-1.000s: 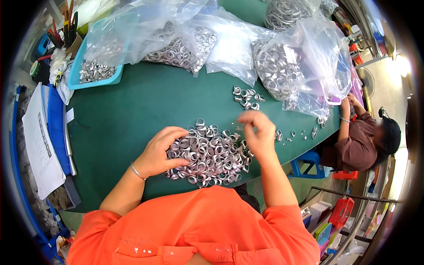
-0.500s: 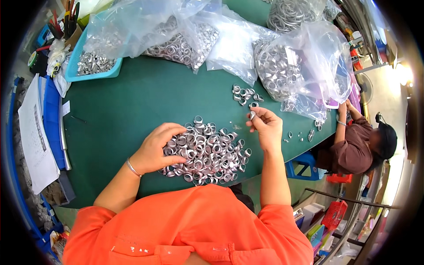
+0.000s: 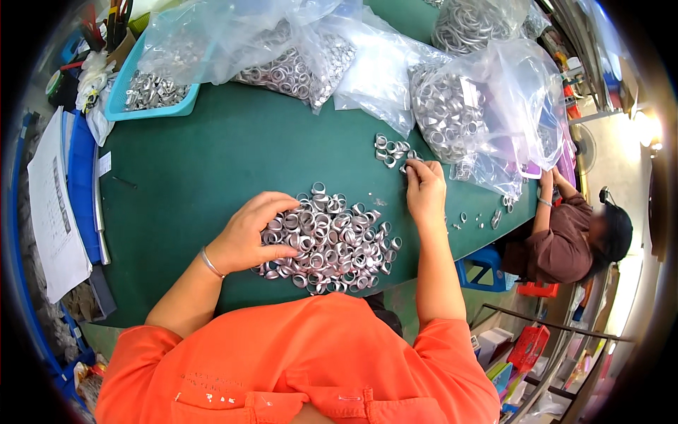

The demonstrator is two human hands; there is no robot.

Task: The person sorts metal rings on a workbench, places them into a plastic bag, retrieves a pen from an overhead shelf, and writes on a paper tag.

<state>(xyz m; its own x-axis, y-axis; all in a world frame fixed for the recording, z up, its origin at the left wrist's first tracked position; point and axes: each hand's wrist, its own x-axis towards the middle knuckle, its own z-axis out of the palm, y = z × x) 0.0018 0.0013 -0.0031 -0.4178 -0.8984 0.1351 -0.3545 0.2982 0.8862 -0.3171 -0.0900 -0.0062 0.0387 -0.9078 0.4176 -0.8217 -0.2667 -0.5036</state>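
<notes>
A heap of silver-grey metal rings (image 3: 328, 244) lies on the green table top in front of me. My left hand (image 3: 248, 232) rests against the heap's left side, thumb and fingers spread apart around its edge, gripping nothing. Farther off to the right, my right hand (image 3: 426, 189) reaches to a small cluster of rings (image 3: 390, 150). Its thumb and forefinger are pinched on a ring (image 3: 403, 169) at the near edge of that cluster; the fingers partly cover it.
Clear bags of rings (image 3: 446, 109) stand along the back, beside a turquoise basket (image 3: 152, 113) of small metal parts. Blue trays and papers (image 3: 56, 212) line the left edge. At the right, a co-worker (image 3: 565, 237) sits near a blue stool (image 3: 484, 268) and some loose rings.
My right hand has moved slightly away from me, bringing the pinched ring to the small cluster. My left hand stays at the heap, nearly unmoved.
</notes>
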